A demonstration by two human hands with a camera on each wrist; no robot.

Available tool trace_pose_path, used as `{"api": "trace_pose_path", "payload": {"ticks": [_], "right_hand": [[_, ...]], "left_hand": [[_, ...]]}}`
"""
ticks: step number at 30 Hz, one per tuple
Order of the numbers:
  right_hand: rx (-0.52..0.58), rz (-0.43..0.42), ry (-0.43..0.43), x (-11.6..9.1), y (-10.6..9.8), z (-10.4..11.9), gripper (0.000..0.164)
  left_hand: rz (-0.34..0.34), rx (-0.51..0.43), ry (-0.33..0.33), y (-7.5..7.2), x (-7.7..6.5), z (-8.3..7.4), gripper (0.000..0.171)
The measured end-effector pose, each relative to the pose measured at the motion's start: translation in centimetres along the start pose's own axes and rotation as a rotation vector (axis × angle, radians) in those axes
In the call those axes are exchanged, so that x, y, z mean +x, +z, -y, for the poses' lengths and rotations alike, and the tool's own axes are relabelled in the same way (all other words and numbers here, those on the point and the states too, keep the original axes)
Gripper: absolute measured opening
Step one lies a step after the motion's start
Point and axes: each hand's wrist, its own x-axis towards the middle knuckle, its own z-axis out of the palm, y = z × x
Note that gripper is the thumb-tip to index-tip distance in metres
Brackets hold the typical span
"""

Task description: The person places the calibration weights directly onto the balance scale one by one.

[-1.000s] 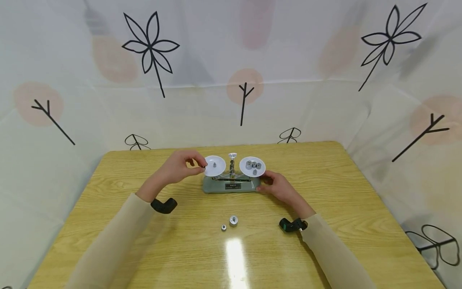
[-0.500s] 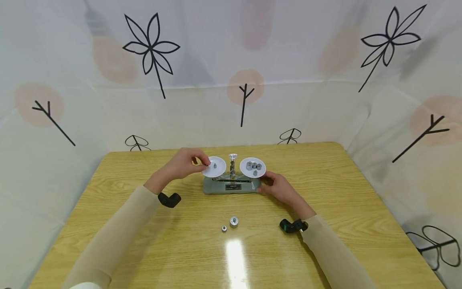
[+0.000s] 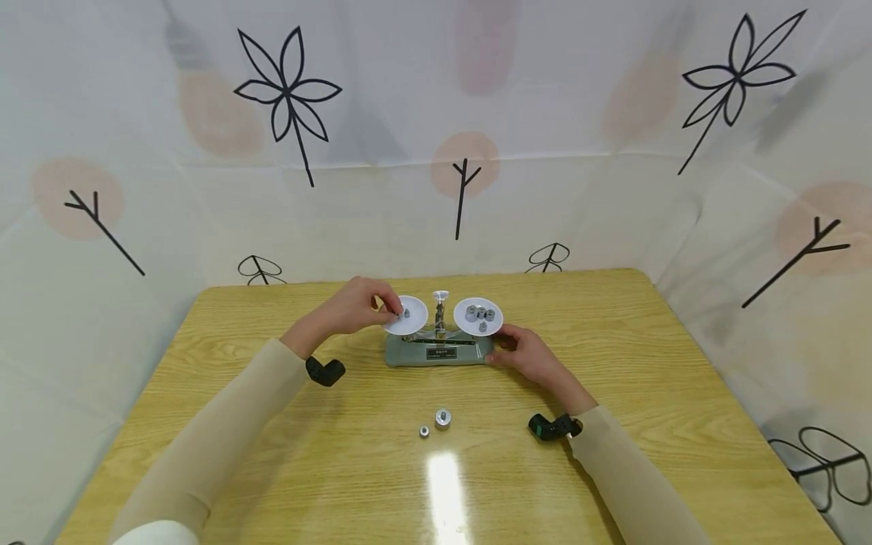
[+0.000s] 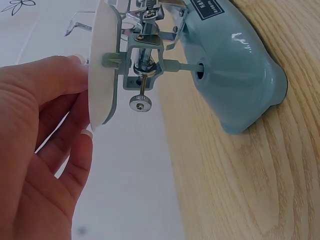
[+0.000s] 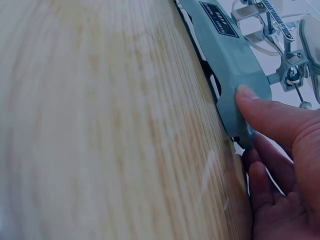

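Observation:
A balance scale (image 3: 439,350) with a grey-green base and two white pans stands on the table. My left hand (image 3: 357,306) is at the left pan (image 3: 412,324), its thumb and forefinger pinching a small metal weight (image 3: 398,317) just over the pan. Another small weight (image 3: 406,312) stands beside those fingertips. In the left wrist view the pan (image 4: 103,80) hides the fingertips and what they hold. My right hand (image 3: 534,354) grips the right end of the base (image 5: 235,75), thumb on top and fingers curled behind. Several metal weights (image 3: 481,313) sit in the right pan (image 3: 468,327).
Two loose weights, a larger one (image 3: 443,419) and a smaller one (image 3: 425,432), stand on the wooden table (image 3: 327,454) in front of the scale. A patterned cloth (image 3: 381,204) hangs behind the table and along its sides.
My left hand has moved right, from the left pan's outer rim to over the pan, bringing the small weight near the other one. The right hand has stayed on the base.

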Motion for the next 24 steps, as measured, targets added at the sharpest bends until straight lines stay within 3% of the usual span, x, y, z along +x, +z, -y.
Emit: {"api": "trace_pose_path", "payload": {"ticks": [16,24], "right_hand": [[0.000,-0.009,-0.001,0.0,0.1,-0.1,0.059],[-0.002,-0.006,0.016,-0.1,0.1,0.1,0.059]], "left_hand": [[-0.021,-0.002,-0.001,-0.2,0.0,0.0,0.008],[-0.054,0.003,0.005,-0.6,-0.9,0.1,0.009]]}}
